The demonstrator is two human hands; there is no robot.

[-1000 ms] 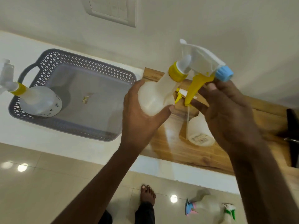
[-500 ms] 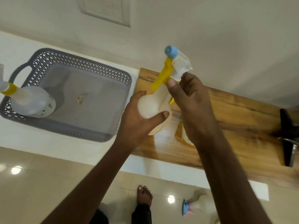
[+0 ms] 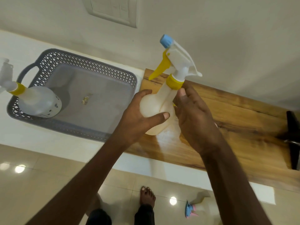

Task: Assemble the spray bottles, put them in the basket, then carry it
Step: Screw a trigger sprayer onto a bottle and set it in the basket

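Left grip: the left hand (image 3: 138, 117) wraps the round body of the translucent spray bottle (image 3: 155, 108), thumb across the front and fingers curled behind it.
Right grip: the right hand (image 3: 193, 114) lies along the bottle's neck side with fingers fairly straight; a fingertip sits just under the yellow collar (image 3: 174, 82), and whether it pinches the collar or only touches it is hard to tell from here.
Just changed: half a second ago the right hand was up on the trigger head (image 3: 180, 62), turning it; now it has dropped to the collar and the head stands free, blue nozzle (image 3: 166, 41) pointing up-left.
Meaning: the head looks seated, so this bottle is likely assembled or one last twist short.
Beneath the grip: a wooden board (image 3: 235, 124) on the white counter.
Left of the grip: the grey lattice basket (image 3: 84, 62), well within reach, already holding one finished bottle (image 3: 39, 101) leaning at its far-left end.
Next: probably lowering this bottle into the basket's open middle.
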